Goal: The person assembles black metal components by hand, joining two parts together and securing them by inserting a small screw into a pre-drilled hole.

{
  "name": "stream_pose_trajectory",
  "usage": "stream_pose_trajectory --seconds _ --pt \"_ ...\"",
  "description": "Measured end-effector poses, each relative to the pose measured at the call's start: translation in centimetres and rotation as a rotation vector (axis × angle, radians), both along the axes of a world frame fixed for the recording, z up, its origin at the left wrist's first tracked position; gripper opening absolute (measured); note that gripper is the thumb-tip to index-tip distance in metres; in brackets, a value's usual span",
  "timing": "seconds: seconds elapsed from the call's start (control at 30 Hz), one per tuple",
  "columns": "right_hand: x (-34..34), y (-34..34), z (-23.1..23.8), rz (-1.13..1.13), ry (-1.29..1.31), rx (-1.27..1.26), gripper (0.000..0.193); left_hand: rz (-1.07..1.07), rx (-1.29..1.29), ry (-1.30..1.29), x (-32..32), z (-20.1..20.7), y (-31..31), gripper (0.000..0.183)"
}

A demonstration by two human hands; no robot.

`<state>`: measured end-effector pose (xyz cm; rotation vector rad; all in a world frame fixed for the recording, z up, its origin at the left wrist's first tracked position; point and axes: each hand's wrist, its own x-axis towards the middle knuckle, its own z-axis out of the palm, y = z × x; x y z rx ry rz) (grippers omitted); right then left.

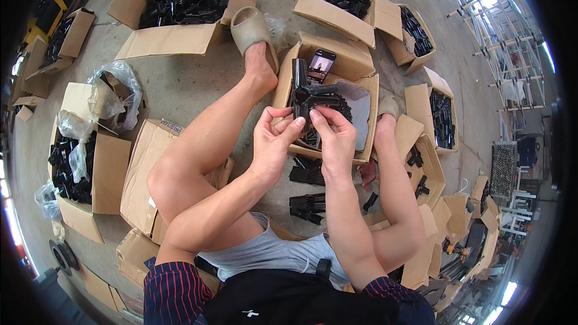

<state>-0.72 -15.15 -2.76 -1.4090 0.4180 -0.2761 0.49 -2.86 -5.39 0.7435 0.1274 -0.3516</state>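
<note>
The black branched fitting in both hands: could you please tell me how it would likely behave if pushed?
The black branched fitting is probably stiff, since its branches jut out without sagging. Those splayed branches would likely keep it from rolling far. Its glossy surface may feel somewhat slippery.
</note>
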Motion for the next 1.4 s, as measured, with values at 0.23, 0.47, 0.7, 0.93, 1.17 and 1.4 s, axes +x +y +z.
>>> stream_pose_trajectory --seconds 0.23,0.47,0.7,0.93,1.17,1.4 --pt "0.0 0.0 0.2 0.022 0.015 -0.005 0.016 0.031 0.026 -0.025 -0.2 0.1 -0.1 0.028" --pt "0.4 0.6 1.2 0.019 0.000 0.052 0.012 0.050 0.035 -0.026 -0.2 0.0 -0.2 0.027" --pt "0.0 1.1 -0.5 -0.074 0.011 0.073 0.012 0.075 0.026 0.002 -0.5 0.2 -0.5 0.027" --pt "-0.2 1.4 -0.3 -0.073 -0.001 0.145 0.019 0.032 0.007 0.047 -0.4 -0.4 -0.2 0.028" --pt "-0.3 0.9 -0.8 -0.042 -0.031 0.084 0.021 0.024 0.000 0.023 -0.4 -0.4 -0.1 0.028" --pt "-0.2 0.7 -0.2 -0.029 -0.020 0.009 0.019 0.035 0.016 0.002 -0.4 -0.3 -0.2 0.027"
